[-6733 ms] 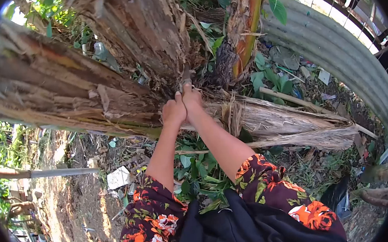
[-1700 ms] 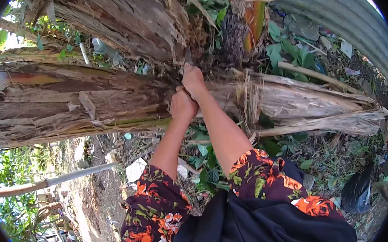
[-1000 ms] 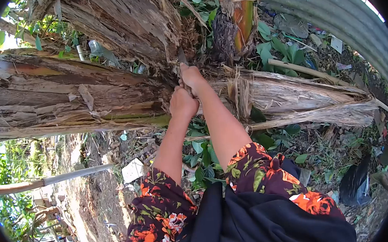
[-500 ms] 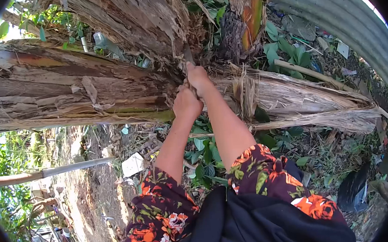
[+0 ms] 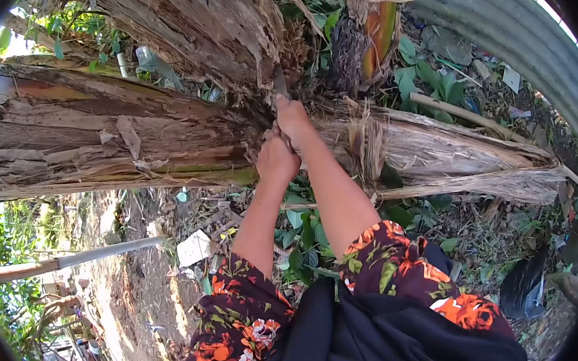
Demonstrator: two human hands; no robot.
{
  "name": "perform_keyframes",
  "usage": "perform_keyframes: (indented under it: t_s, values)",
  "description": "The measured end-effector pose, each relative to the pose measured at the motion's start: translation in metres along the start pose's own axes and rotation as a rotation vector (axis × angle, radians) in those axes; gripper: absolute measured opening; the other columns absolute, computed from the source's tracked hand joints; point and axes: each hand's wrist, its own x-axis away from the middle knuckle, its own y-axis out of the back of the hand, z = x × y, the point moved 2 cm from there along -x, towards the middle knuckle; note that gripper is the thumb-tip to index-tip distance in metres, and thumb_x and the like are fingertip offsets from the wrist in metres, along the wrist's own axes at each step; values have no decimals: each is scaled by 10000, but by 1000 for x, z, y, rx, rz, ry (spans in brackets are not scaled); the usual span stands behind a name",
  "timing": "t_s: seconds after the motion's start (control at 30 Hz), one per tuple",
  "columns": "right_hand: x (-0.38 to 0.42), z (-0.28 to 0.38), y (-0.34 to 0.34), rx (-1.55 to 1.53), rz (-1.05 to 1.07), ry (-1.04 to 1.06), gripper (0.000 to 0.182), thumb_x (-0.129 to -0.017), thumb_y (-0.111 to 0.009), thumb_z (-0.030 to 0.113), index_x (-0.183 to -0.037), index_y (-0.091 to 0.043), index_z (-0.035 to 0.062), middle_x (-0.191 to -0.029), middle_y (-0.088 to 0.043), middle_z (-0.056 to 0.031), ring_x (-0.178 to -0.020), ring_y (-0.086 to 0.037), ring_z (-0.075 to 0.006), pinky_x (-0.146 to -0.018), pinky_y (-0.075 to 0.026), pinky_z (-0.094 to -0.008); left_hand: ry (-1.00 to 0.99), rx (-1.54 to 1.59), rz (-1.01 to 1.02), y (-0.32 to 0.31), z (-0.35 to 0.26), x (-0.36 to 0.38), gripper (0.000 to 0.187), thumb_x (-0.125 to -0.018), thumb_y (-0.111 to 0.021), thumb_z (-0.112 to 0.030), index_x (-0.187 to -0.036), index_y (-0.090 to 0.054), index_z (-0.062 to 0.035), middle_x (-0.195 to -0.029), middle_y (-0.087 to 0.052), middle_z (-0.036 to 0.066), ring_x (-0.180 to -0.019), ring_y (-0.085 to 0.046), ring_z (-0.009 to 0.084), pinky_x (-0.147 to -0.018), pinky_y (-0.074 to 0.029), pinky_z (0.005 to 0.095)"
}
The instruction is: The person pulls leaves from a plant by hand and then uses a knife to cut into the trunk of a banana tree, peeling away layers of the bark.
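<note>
My right hand is closed around the handle of a knife, whose dull metal blade points away from me. Just below it, my left hand is also closed, gripping the lower end of the same handle. The blade sits among ragged fibres where several banana stems meet, and its tip is hard to make out. Close by on the left is a thick brown banana stem. Above the hands leans another peeling banana stem. A dry, split stem extends to the right.
A corrugated metal sheet curves along the upper right. Upright near it is a green-orange stem. At lower left, a pole juts in near a white scrap. Leaves and litter cover the ground.
Both hands keep their grip on the knife and have shifted only very slightly. The whole view has tilted a little; the stems stay in place.
</note>
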Motion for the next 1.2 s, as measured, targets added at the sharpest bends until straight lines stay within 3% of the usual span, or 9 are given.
perform_keyframes:
  t_s: [0.3, 0.5, 0.53, 0.67, 0.77, 1.03, 1.1, 1.13, 1.2]
  values:
    - [-15, -5, -7, 144, -93, 45, 466, -848, -431, 355, -705, -530, -77, -577, -552, -162, -450, -562, -266, -451, -437, -378, 13, -24, 62, 1, 7, -13, 504, -715, -590, -271, -1066, -418, 46, -990, -554, 249, -956, -524, 384, -792, -426, 443]
    - [-8, -10, 0, -24, -6, -21, 464, -852, -426, 341, -704, -520, -88, -569, -545, -170, -451, -558, -271, -441, -429, -383, 94, -41, 81, 0, -1, 1, 513, -705, -598, -286, -1077, -425, 22, -1021, -547, 237, -978, -518, 371, -814, -420, 428]
    - [-6, -7, 0, -21, 1, -34, 459, -853, -426, 333, -702, -521, -90, -575, -546, -167, -454, -556, -268, -444, -427, -383, 100, -51, 91, 9, -11, 6, 409, -721, -568, -130, -1064, -407, 26, -1021, -549, 230, -974, -531, 352, -803, -434, 422]
    - [-16, -10, -14, -8, -63, -13, 463, -854, -426, 334, -689, -517, -88, -574, -545, -164, -454, -553, -271, -449, -430, -385, 55, -73, 68, 7, 7, -17, 395, -724, -565, -130, -1061, -418, 14, -1015, -552, 226, -974, -531, 348, -802, -431, 435]
    - [-10, -11, -22, -28, -114, 40, 460, -857, -422, 333, -709, -521, -91, -575, -543, -167, -451, -553, -266, -450, -429, -387, 52, -59, 81, 11, 19, -16, 547, -703, -609, -270, -1119, -410, 22, -1003, -556, 234, -972, -520, 370, -792, -431, 427]
    - [-7, -11, -8, 55, -46, 15, 446, -860, -414, 322, -758, -525, -97, -572, -540, -166, -452, -555, -256, -466, -429, -383, 82, -15, 57, -6, 14, -10, 512, -707, -606, -293, -1064, -428, 27, -1003, -548, 249, -951, -528, 374, -784, -434, 435]
    - [-18, -11, -9, 113, -39, 1, 452, -862, -409, 333, -778, -527, -95, -588, -544, -175, -457, -558, -259, -473, -431, -385, 28, -78, 34, -5, 9, -18, 414, -715, -569, -164, -1042, -406, 31, -962, -569, 234, -919, -547, 373, -768, -447, 426]
    - [-30, -23, -14, 107, -39, -5, 452, -862, -409, 333, -778, -527, -95, -588, -544, -175, -457, -558, -259, -473, -431, -385, 30, -85, 39, -3, 11, -20, 414, -715, -569, -164, -1042, -406, 31, -962, -569, 234, -919, -547, 373, -768, -447, 426]
    - [-49, -51, -33, 108, -251, 199, 444, -864, -404, 336, -720, -520, -67, -558, -529, -154, -432, -541, -251, -439, -418, -383, 25, -97, 78, 7, 22, -18, 404, -720, -566, -166, -1037, -405, 26, -951, -571, 233, -912, -550, 372, -761, -449, 424]
